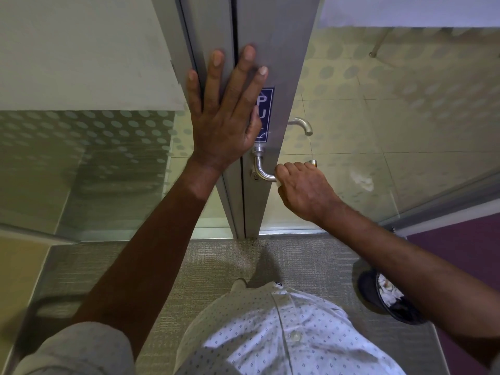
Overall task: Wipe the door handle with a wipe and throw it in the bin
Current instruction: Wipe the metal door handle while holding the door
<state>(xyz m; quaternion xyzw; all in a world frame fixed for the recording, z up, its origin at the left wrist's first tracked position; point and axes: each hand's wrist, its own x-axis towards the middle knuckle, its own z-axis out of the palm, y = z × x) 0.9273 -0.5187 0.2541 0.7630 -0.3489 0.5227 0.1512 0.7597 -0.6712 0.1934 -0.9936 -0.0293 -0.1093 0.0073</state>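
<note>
Wipe (278,187) mostly hidden by right hand (303,189) fingers wrapping door handle (263,173); left hand (226,115) fingers spread wide

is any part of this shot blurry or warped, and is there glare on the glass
Head view: left hand fingertips motion-blurred against the door frame; right hand on the door handle is sharp; wide-angle bending at the edges; soft reflections on the glass panel, no hard glare.

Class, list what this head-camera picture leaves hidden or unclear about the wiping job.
- wipe: only a white sliver shows under the right hand, closed round the door handle.
- handle's grip: covered by that hand.
- bin: partly hidden by the right forearm.
- sign: partly covered by the left hand.
</note>
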